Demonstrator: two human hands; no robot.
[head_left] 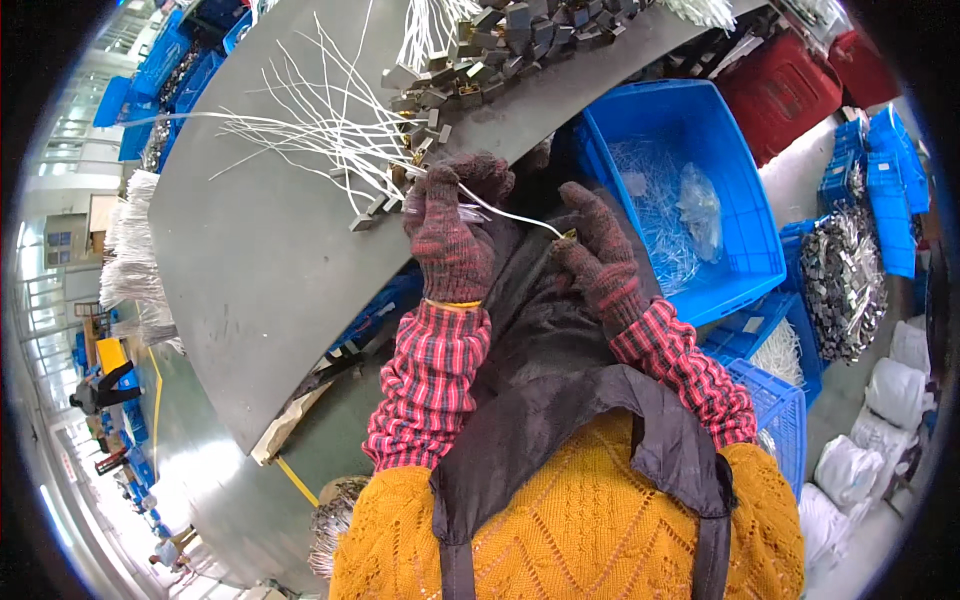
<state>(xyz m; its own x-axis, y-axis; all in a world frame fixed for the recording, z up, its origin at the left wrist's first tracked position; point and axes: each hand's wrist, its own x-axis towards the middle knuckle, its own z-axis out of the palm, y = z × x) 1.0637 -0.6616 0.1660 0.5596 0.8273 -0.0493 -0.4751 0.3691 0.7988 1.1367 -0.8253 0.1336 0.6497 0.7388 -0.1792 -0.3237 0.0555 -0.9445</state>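
My left hand [450, 240], in a dark red and black knitted glove, is closed around white wires at the edge of the grey table. One white wire [515, 216] runs from it across to my right hand [605, 262], gloved alike. The right thumb and fingers pinch that wire's end, where a small brass-coloured piece shows. Just beyond my left hand lies a spread of loose white wires [330, 140], several with small dark blocks [370, 215] on their ends. What sits inside the left palm is mostly hidden.
The grey table [235, 270] curves away to the left. A heap of dark blocks [510, 45] lies at its far side. On my right stands a blue crate [740, 170] with clear plastic scraps and a bag in it. Red bins [780, 95] and white sacks [850, 470] are farther right.
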